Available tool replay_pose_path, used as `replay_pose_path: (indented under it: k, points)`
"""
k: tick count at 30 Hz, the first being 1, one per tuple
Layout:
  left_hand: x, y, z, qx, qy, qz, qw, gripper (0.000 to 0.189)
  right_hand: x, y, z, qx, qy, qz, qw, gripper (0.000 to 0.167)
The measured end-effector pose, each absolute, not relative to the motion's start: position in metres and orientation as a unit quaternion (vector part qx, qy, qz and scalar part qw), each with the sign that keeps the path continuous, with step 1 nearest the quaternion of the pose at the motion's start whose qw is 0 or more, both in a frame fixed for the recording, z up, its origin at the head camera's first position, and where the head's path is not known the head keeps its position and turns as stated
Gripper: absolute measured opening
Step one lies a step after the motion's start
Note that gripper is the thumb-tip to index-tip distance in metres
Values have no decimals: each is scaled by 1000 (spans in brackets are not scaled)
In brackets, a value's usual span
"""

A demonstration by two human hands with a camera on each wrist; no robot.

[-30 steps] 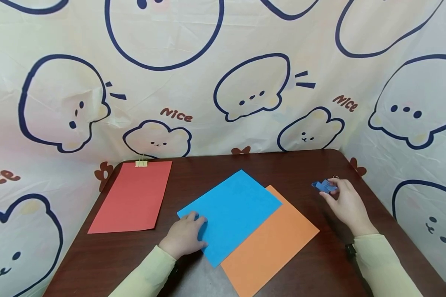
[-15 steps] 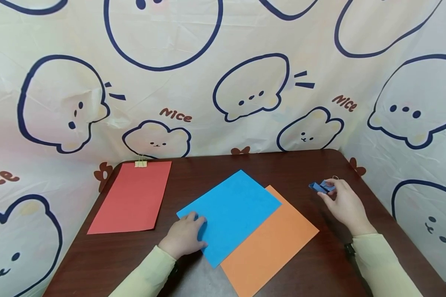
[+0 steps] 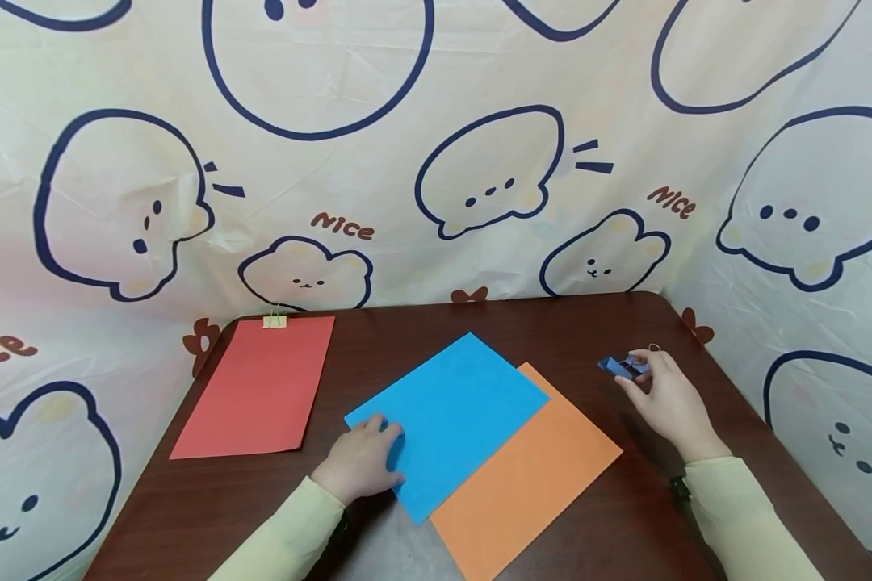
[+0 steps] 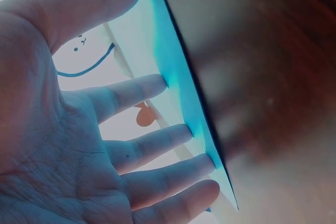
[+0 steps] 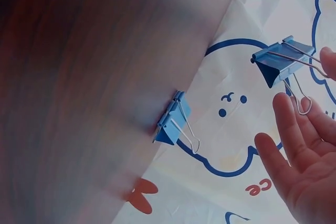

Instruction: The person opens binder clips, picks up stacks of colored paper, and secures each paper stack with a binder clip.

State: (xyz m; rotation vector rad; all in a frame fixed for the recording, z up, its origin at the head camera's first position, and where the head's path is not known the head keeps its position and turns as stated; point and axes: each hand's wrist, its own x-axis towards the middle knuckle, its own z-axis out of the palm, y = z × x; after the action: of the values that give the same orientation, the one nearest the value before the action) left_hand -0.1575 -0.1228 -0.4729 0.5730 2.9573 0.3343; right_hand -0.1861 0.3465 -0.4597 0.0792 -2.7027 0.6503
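My right hand [image 3: 672, 395] pinches a blue binder clip [image 5: 281, 61] by its wire handles, thumb on one side and fingers on the other. The clip's body points away from the fingertips, over the table's right side. A second blue binder clip [image 5: 176, 116] stands on the table close by; in the head view the right hand partly hides it. My left hand [image 3: 359, 461] rests its fingertips on the left edge of a blue sheet of paper [image 3: 472, 411], fingers spread and fairly straight. That sheet lies askew over an orange sheet [image 3: 530, 476].
A red sheet of paper [image 3: 257, 387] with a pale yellow binder clip [image 3: 274, 321] at its top edge lies on the left of the dark brown table [image 3: 378, 339]. A cartoon-printed curtain [image 3: 392, 186] closes off the back and the sides.
My right hand has moved slightly left with the held binder clip, which now stands further out from the other clip. My left hand and the sheets have stayed put.
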Motion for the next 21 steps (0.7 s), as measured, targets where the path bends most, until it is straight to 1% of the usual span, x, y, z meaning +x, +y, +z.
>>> replay_pose_path:
  k: [3, 12, 17, 21]
  points:
    - [-158, -121, -472, 188, 975, 105, 53, 64, -186, 346, -460, 25, -957, 233, 173, 52]
    - [-171, -120, -471, 179, 977, 106, 37, 44, -185, 342, -459, 25, -957, 239, 162, 51]
    - [-180, -121, -471, 169, 978, 117, 47, 40, -184, 341, -460, 28, -957, 237, 163, 50]
    - [-188, -121, -470, 163, 978, 124, 28, 33, -184, 339, -460, 30, -957, 239, 163, 50]
